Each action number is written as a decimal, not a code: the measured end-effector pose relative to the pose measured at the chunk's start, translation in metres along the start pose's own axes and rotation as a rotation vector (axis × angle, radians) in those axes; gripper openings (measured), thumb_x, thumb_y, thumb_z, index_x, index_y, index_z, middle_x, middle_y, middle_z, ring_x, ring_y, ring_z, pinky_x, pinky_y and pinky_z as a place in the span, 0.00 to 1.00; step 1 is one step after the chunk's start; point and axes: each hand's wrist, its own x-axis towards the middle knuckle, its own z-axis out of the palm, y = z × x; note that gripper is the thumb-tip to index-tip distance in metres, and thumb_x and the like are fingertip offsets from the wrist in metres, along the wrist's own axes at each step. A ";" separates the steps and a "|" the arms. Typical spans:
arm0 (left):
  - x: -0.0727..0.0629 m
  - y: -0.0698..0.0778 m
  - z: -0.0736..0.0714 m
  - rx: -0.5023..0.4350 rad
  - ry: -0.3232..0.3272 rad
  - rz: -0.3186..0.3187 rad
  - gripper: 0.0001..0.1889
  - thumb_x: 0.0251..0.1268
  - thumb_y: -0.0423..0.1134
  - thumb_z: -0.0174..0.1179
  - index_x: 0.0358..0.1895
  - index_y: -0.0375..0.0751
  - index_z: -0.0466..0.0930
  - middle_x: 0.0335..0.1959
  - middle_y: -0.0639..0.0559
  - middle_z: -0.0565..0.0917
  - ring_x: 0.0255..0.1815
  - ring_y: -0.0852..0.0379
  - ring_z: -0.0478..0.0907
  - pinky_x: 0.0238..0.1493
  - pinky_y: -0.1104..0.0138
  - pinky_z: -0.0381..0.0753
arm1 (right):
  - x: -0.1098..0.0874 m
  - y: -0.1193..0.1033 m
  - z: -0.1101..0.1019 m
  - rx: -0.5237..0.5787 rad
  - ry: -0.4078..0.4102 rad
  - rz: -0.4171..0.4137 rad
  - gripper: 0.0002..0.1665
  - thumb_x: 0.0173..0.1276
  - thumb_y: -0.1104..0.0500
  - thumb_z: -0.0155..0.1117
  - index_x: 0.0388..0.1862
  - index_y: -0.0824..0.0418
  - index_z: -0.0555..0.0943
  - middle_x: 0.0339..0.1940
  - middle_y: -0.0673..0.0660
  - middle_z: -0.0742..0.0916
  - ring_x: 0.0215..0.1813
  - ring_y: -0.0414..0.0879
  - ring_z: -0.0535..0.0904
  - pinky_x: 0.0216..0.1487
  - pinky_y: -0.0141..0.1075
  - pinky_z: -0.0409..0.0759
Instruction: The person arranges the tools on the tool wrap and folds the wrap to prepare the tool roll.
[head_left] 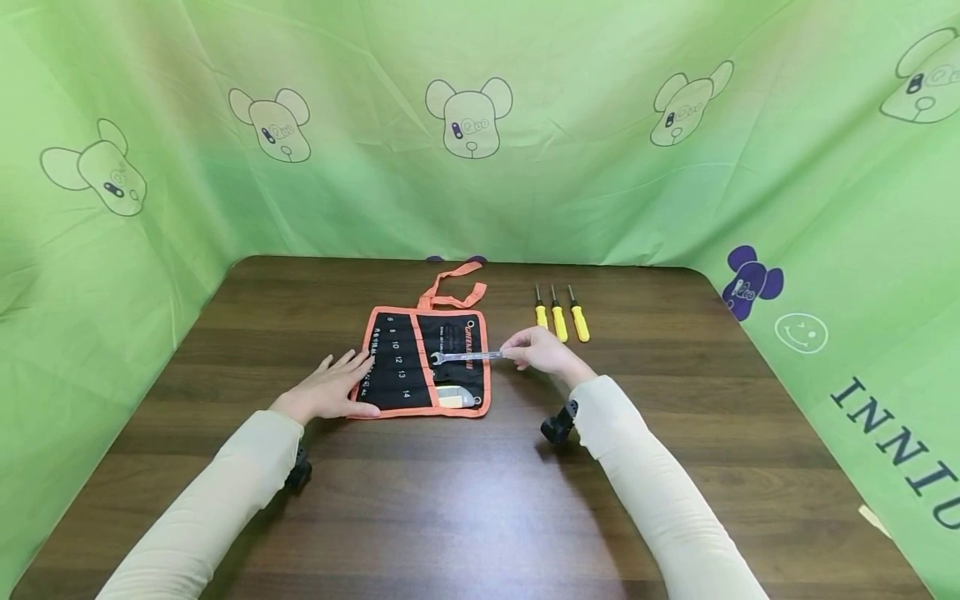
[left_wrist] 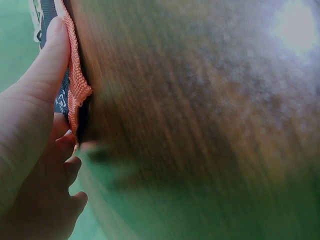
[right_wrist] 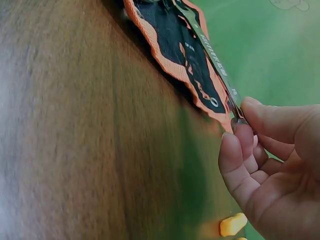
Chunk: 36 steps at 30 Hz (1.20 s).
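Observation:
A black tool pouch (head_left: 393,383) with orange edging lies spread on the table, numbers printed down its left panel. My left hand (head_left: 330,390) rests flat on the pouch's left edge, fingers spread; in the left wrist view its thumb (left_wrist: 56,45) lies along the orange trim. Between thumb and fingers, my right hand (head_left: 546,352) pinches one end of a silver combination wrench (head_left: 468,357). The wrench's open end points left over the pouch's right panel. A utility knife (head_left: 456,397) with a pale grey body sits in the pouch's lower right pocket.
Three yellow-handled screwdrivers (head_left: 558,323) lie side by side beyond my right hand. An orange tie strap (head_left: 450,287) trails from the pouch's far edge. Green printed cloth (head_left: 360,200) hangs around the back and sides of the wooden table (head_left: 450,500).

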 end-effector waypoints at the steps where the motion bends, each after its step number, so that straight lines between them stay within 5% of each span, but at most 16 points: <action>1: 0.000 0.000 0.000 -0.002 -0.001 0.000 0.51 0.53 0.67 0.55 0.70 0.32 0.50 0.71 0.35 0.50 0.70 0.38 0.42 0.64 0.43 0.39 | 0.001 0.000 0.001 0.007 -0.002 0.005 0.10 0.66 0.64 0.58 0.41 0.71 0.81 0.32 0.60 0.82 0.30 0.45 0.77 0.34 0.36 0.78; 11: 0.003 -0.011 0.006 -0.063 0.040 0.041 0.56 0.46 0.73 0.54 0.70 0.32 0.53 0.70 0.34 0.51 0.70 0.37 0.43 0.63 0.41 0.38 | 0.004 -0.006 0.007 -0.002 0.018 0.046 0.12 0.68 0.62 0.57 0.42 0.69 0.82 0.32 0.59 0.83 0.27 0.44 0.75 0.30 0.34 0.78; 22: -0.001 0.002 -0.002 0.002 0.001 -0.009 0.51 0.54 0.65 0.56 0.70 0.30 0.51 0.71 0.35 0.50 0.70 0.37 0.42 0.64 0.43 0.39 | 0.007 -0.008 0.015 -0.043 0.062 0.097 0.11 0.68 0.63 0.56 0.39 0.68 0.82 0.27 0.57 0.81 0.25 0.43 0.73 0.27 0.33 0.76; 36: -0.001 0.002 -0.002 0.003 -0.004 -0.009 0.50 0.54 0.65 0.56 0.70 0.30 0.51 0.70 0.34 0.50 0.70 0.37 0.42 0.64 0.43 0.39 | 0.015 -0.019 0.023 -0.151 0.124 0.157 0.11 0.68 0.61 0.56 0.38 0.66 0.83 0.33 0.57 0.84 0.26 0.45 0.76 0.27 0.33 0.75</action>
